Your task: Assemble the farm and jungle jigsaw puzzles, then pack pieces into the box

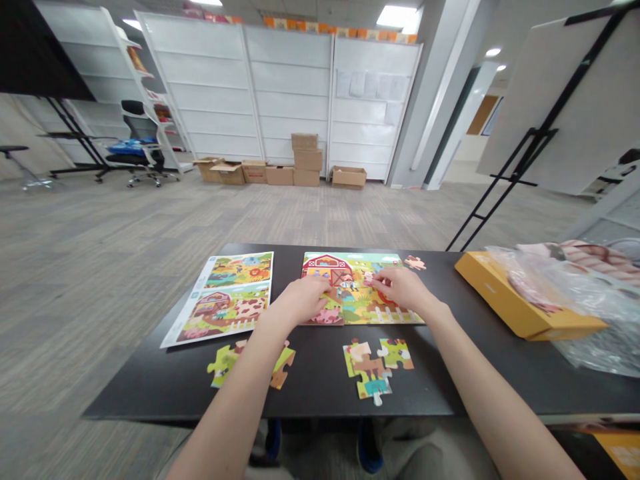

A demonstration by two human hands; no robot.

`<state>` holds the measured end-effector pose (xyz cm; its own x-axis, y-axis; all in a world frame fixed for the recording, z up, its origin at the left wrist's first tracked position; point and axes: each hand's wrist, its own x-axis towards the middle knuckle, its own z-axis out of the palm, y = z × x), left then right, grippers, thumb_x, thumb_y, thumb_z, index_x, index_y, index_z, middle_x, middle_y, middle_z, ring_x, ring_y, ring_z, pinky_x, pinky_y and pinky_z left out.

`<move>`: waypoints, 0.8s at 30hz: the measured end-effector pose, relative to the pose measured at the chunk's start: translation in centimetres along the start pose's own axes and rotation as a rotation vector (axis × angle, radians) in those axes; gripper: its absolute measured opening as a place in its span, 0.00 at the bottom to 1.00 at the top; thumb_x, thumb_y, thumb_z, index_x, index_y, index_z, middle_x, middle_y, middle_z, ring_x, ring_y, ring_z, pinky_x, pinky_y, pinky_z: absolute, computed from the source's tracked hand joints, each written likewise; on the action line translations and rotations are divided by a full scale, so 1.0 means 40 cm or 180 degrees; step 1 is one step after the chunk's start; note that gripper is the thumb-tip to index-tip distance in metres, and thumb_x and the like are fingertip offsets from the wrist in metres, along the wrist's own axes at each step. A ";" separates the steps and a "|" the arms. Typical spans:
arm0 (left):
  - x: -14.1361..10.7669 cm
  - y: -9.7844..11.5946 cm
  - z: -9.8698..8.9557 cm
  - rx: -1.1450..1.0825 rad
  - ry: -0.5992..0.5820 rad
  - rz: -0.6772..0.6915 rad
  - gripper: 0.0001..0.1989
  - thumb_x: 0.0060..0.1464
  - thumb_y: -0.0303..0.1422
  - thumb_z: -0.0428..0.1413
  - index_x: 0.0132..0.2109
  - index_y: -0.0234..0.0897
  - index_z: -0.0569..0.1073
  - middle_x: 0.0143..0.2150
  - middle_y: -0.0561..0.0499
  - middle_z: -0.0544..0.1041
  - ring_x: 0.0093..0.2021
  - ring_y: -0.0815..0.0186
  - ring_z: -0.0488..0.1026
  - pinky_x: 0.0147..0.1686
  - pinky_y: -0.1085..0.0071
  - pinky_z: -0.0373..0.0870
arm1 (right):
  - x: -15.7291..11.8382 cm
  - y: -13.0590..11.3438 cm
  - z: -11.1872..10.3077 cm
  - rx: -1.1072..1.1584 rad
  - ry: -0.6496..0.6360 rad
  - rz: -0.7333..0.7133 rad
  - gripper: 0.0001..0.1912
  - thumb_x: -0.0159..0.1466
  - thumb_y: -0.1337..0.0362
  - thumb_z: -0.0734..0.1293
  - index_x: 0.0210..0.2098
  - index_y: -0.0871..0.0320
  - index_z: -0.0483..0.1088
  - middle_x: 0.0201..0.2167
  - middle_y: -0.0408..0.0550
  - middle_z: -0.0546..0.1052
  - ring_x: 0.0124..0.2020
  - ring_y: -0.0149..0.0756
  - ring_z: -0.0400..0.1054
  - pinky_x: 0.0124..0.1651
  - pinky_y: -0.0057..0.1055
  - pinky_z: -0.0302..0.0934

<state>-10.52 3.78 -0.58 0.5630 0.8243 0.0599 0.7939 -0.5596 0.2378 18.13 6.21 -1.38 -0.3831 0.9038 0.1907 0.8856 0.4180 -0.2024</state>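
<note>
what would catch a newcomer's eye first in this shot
The colourful farm jigsaw puzzle with its red barn stands out mid-table, under the left hand and right hand. On the black table, a printed sheet of farm scenes lies to its left, loose puzzle pieces in front, and a yellow box to the right.

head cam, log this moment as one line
left hand on farm jigsaw puzzle | right hand on farm jigsaw puzzle | nearby loose puzzle pieces, picture sheet

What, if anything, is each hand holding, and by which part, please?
The left hand lies on the lower left of the farm jigsaw puzzle, seemingly holding nothing. The right hand's fingertips touch the puzzle's middle; whether they grip a piece cannot be told.
</note>
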 end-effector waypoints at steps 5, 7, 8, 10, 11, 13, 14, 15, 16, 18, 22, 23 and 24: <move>-0.001 0.013 -0.001 0.0132 0.0010 0.0003 0.13 0.60 0.33 0.53 0.49 0.42 0.77 0.52 0.45 0.79 0.53 0.56 0.74 0.52 0.62 0.72 | 0.000 0.000 0.002 0.0010 0.0009 -0.0010 0.18 0.69 0.53 0.62 0.30 0.55 0.76 0.30 0.46 0.80 0.31 0.35 0.70 0.33 0.29 0.52; -0.001 0.022 -0.005 0.0299 -0.0037 -0.0043 0.13 0.61 0.34 0.52 0.49 0.41 0.77 0.52 0.44 0.79 0.53 0.54 0.74 0.50 0.61 0.73 | 0.000 0.000 0.002 0.0027 0.0009 -0.0016 0.18 0.69 0.53 0.62 0.30 0.55 0.76 0.30 0.46 0.80 0.31 0.35 0.70 0.33 0.29 0.53; 0.000 0.026 -0.008 0.0382 -0.0060 -0.0077 0.13 0.61 0.34 0.52 0.49 0.40 0.77 0.52 0.43 0.79 0.53 0.53 0.74 0.49 0.60 0.73 | 0.000 0.000 0.003 0.0035 0.0005 -0.0015 0.18 0.69 0.53 0.62 0.30 0.54 0.76 0.30 0.46 0.80 0.31 0.35 0.70 0.33 0.29 0.53; 0.005 0.035 -0.010 0.0496 -0.0092 -0.0114 0.13 0.61 0.35 0.52 0.48 0.39 0.77 0.51 0.43 0.79 0.53 0.52 0.74 0.48 0.60 0.73 | 0.000 -0.002 0.002 0.0047 0.0001 -0.0007 0.18 0.69 0.53 0.62 0.30 0.54 0.76 0.29 0.46 0.80 0.31 0.35 0.70 0.34 0.29 0.53; 0.008 0.038 -0.010 0.0521 -0.0091 -0.0122 0.12 0.61 0.36 0.52 0.47 0.39 0.77 0.51 0.43 0.79 0.53 0.52 0.74 0.48 0.60 0.73 | 0.000 -0.003 0.001 0.0051 -0.0001 -0.0004 0.18 0.69 0.52 0.62 0.29 0.54 0.76 0.29 0.46 0.80 0.31 0.35 0.70 0.34 0.29 0.53; 0.014 0.041 -0.007 0.0522 -0.0061 -0.0101 0.12 0.62 0.38 0.52 0.46 0.39 0.76 0.50 0.43 0.79 0.53 0.52 0.73 0.49 0.60 0.73 | 0.000 -0.006 0.000 0.0053 -0.0005 -0.0011 0.19 0.69 0.51 0.62 0.29 0.54 0.76 0.30 0.46 0.80 0.31 0.35 0.70 0.35 0.30 0.54; 0.016 0.041 -0.004 0.0505 -0.0035 -0.0074 0.13 0.62 0.39 0.52 0.47 0.39 0.76 0.50 0.43 0.79 0.53 0.53 0.73 0.50 0.61 0.73 | 0.000 -0.008 -0.001 0.0051 -0.0004 -0.0020 0.19 0.69 0.51 0.62 0.29 0.55 0.76 0.30 0.46 0.80 0.31 0.36 0.70 0.35 0.30 0.54; 0.018 0.039 0.000 0.0479 -0.0012 -0.0043 0.13 0.63 0.39 0.52 0.47 0.39 0.76 0.50 0.43 0.79 0.53 0.54 0.73 0.50 0.61 0.72 | 0.000 -0.009 -0.002 0.0048 -0.0008 -0.0035 0.20 0.70 0.51 0.62 0.29 0.55 0.76 0.30 0.46 0.80 0.31 0.36 0.70 0.35 0.30 0.54; 0.019 0.037 0.004 0.0452 0.0009 -0.0011 0.13 0.63 0.40 0.51 0.47 0.39 0.76 0.50 0.44 0.79 0.53 0.54 0.73 0.51 0.62 0.72 | 0.000 -0.010 -0.003 0.0044 -0.0008 -0.0049 0.20 0.70 0.51 0.61 0.29 0.55 0.76 0.30 0.47 0.80 0.31 0.36 0.70 0.35 0.30 0.54; 0.019 0.032 0.009 0.0414 0.0021 0.0046 0.13 0.63 0.40 0.51 0.47 0.40 0.77 0.50 0.44 0.79 0.53 0.54 0.73 0.50 0.62 0.72 | 0.001 -0.011 -0.004 0.0036 -0.0012 -0.0087 0.21 0.70 0.51 0.61 0.29 0.55 0.75 0.30 0.47 0.80 0.31 0.36 0.70 0.35 0.30 0.55; 0.020 0.031 0.006 0.0388 0.0017 0.0019 0.13 0.62 0.40 0.53 0.46 0.40 0.77 0.49 0.44 0.79 0.51 0.54 0.74 0.49 0.61 0.73 | 0.002 -0.013 0.000 0.0024 -0.0030 -0.0121 0.20 0.70 0.52 0.61 0.29 0.55 0.76 0.30 0.47 0.80 0.32 0.37 0.71 0.36 0.30 0.56; 0.021 0.034 0.003 0.0388 0.0009 0.0004 0.12 0.62 0.40 0.53 0.45 0.40 0.78 0.48 0.44 0.79 0.50 0.54 0.74 0.48 0.61 0.73 | 0.001 -0.015 0.002 0.0024 -0.0026 -0.0106 0.19 0.70 0.52 0.62 0.30 0.54 0.76 0.30 0.47 0.80 0.33 0.37 0.71 0.36 0.30 0.56; 0.022 0.037 -0.001 0.0390 0.0000 -0.0014 0.12 0.62 0.40 0.53 0.44 0.40 0.78 0.47 0.45 0.80 0.49 0.54 0.75 0.48 0.61 0.73 | 0.001 -0.017 0.005 0.0034 -0.0007 -0.0097 0.18 0.70 0.53 0.62 0.32 0.54 0.77 0.31 0.47 0.80 0.34 0.37 0.72 0.36 0.30 0.56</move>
<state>-8.84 3.69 -0.15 0.5594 0.8268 0.0592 0.8186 -0.5622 0.1178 17.46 5.98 -1.44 -0.4103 0.8909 0.1949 0.8707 0.4462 -0.2068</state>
